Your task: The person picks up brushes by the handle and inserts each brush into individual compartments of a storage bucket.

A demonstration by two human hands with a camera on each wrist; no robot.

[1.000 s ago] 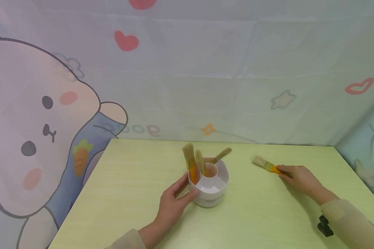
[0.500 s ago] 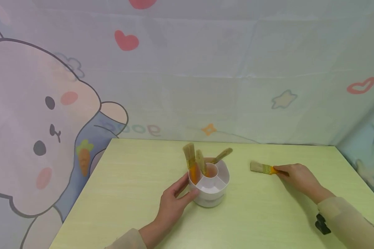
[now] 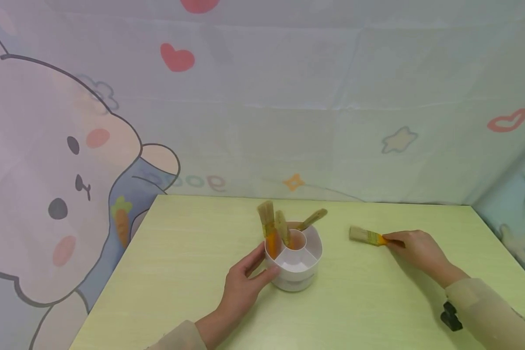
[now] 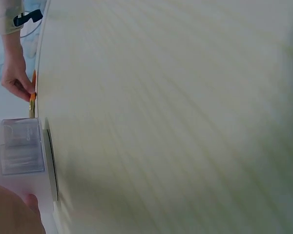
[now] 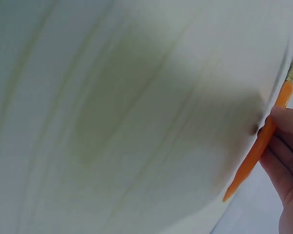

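In the head view, a white round desk organizer (image 3: pixel 294 282) with several compartments stands mid-table. My left hand (image 3: pixel 241 287) holds its left side, thumb at the front and fingers around the side. Three paintbrushes stand in it bristles up: a wide one (image 3: pixel 266 214) at the left, another (image 3: pixel 282 226) near the middle ring, and one (image 3: pixel 313 218) leaning out to the back right. To the right, my right hand (image 3: pixel 421 250) pinches a flat paintbrush (image 3: pixel 362 235) by its orange handle (image 5: pixel 259 146), bristles pointing left. The front compartment's floor shows white.
The pale yellow-green table (image 3: pixel 192 233) ends at a back edge against a printed cloth (image 3: pixel 288 73). A clear drawer-like front (image 4: pixel 22 153) shows on the organizer in the left wrist view. A small black object (image 3: pixel 450 317) is by the right sleeve.
My right hand has turned the paintbrush so its bristles point more level to the left, and shifted slightly left. The left hand and the organizer stay nearly in place.
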